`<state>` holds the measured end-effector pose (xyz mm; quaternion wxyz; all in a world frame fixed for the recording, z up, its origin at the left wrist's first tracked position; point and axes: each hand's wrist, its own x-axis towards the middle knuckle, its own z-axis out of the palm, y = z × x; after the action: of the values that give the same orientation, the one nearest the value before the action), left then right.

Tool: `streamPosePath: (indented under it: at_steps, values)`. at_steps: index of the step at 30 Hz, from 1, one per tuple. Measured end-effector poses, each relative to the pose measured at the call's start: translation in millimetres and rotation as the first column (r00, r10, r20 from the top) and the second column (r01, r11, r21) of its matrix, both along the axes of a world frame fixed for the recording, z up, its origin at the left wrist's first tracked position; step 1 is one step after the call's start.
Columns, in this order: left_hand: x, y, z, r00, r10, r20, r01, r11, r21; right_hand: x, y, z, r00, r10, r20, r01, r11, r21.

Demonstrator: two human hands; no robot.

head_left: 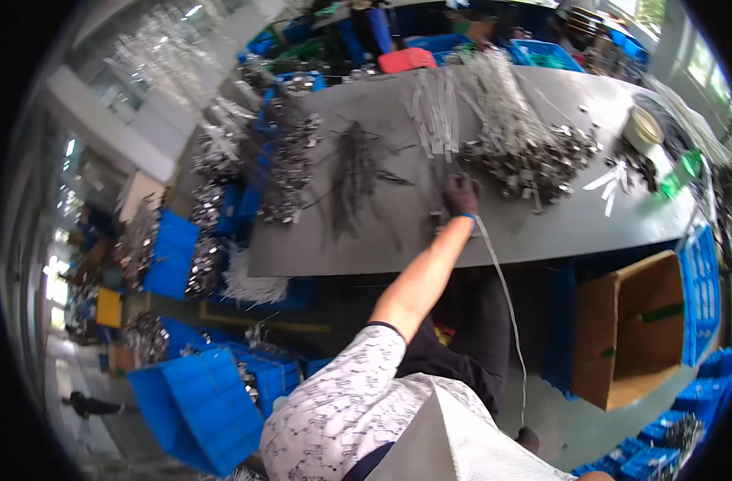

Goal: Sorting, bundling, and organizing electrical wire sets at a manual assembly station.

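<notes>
My left hand (462,195), in a dark glove with a blue edge at the wrist, reaches over the grey metal table. Its fingers look curled, and what they hold, if anything, is too small to make out. Just beyond it lies a row of pale flat strips (435,112). To its right is a large bundle of pale strips (506,96) with shiny metal ends. A thin white cord (506,293) hangs from near the left wrist past my leg. At its lower end a dark rounded shape (528,438) may be my gloved right hand, half hidden by a white sheet (454,441).
Dark thin strips (356,172) lie spread left of the hand. A green bottle (683,172) and a cream tub (643,130) stand at the table's right. An open cardboard box (594,341) sits in a blue crate below. Blue crates (201,405) stand at lower left.
</notes>
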<state>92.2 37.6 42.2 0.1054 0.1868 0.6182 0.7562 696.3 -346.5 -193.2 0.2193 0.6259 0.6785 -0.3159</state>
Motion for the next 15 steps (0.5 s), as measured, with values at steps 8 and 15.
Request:
streamPosePath:
  at_steps: [8,15]
  values:
    - [-14.4,-5.6,-21.3,0.961,-0.145,0.237,0.093,0.972,0.216,-21.6,16.2,-19.5,0.998,0.065,-0.019,-0.064,0.994,0.089]
    - [-20.1,1.7,4.9,0.926,-0.039,0.376,-0.094,0.940,0.328,-12.6,10.0,-18.4,0.994,0.112,-0.006,-0.111,0.991,0.076]
